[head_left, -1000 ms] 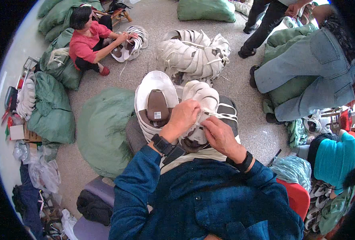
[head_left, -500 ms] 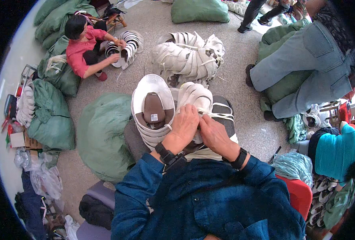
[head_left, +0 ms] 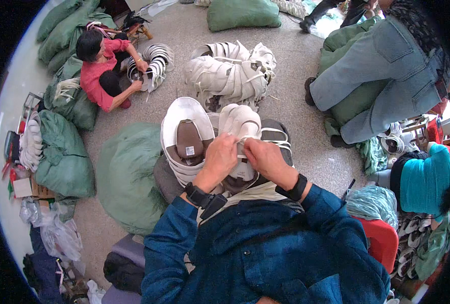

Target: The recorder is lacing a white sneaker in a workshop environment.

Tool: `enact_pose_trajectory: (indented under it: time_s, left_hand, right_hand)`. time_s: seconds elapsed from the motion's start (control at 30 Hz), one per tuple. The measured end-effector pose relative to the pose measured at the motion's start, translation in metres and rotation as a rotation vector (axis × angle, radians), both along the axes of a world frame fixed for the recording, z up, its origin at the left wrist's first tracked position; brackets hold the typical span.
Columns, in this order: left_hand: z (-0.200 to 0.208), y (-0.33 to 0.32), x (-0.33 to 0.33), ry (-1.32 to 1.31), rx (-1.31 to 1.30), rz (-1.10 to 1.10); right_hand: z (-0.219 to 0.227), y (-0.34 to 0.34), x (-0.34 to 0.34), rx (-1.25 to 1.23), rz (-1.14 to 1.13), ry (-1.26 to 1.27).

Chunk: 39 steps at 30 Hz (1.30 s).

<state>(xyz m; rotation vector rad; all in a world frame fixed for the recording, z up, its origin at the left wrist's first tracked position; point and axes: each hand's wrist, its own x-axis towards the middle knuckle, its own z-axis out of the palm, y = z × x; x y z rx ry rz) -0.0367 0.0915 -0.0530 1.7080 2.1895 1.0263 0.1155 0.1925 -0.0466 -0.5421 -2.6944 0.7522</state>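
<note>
Lace [head_left: 241, 142] shows between our two hands, above the off-white shoe upper [head_left: 240, 119] that sits just in front of our body, its rounded end away from us. We keep the fingers of our left hand [head_left: 220, 157] bunched narrow on the lace, and we pinch it between thumb and forefinger of our right hand [head_left: 265, 158]; fingertips hide the exact grip, so we cannot tell more. Just left of the upper we have a nested stack of uppers [head_left: 185, 112]. Beyond, we see a bound heap [head_left: 227, 73] on the floor, and a green sack [head_left: 128, 177] to our left.
</note>
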Motion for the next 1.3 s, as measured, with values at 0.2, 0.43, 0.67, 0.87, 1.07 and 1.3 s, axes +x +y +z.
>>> enact_pose_trajectory:
  time_s: [0.2, 0.43, 0.67, 0.87, 1.07, 1.3]
  left_hand:
    - [0.001, -0.001, -0.003, -0.205, 0.015, 0.055]
    - [-0.001, -0.001, 0.001, -0.241, 0.002, 0.075]
    - [-0.002, -0.001, 0.000, -0.256, 0.005, 0.028]
    - [-0.006, -0.001, -0.001, -0.292, 0.004, 0.069]
    - [0.000, -0.003, 0.002, -0.430, -0.009, 0.156]
    - [0.003, -0.002, 0.007, -0.437, -0.013, 0.150]
  right_hand:
    - [0.004, -0.008, -0.012, 0.063, -0.103, 0.029]
    - [0.011, 0.000, -0.017, 0.322, -0.035, -0.109]
    - [0.020, 0.004, -0.025, 0.473, 0.067, -0.277]
    - [0.019, 0.004, -0.023, 0.524, 0.105, -0.242]
    - [0.030, 0.004, -0.011, 0.203, 0.219, -0.270]
    - [0.055, -0.019, 0.044, -0.242, 0.310, 0.200]
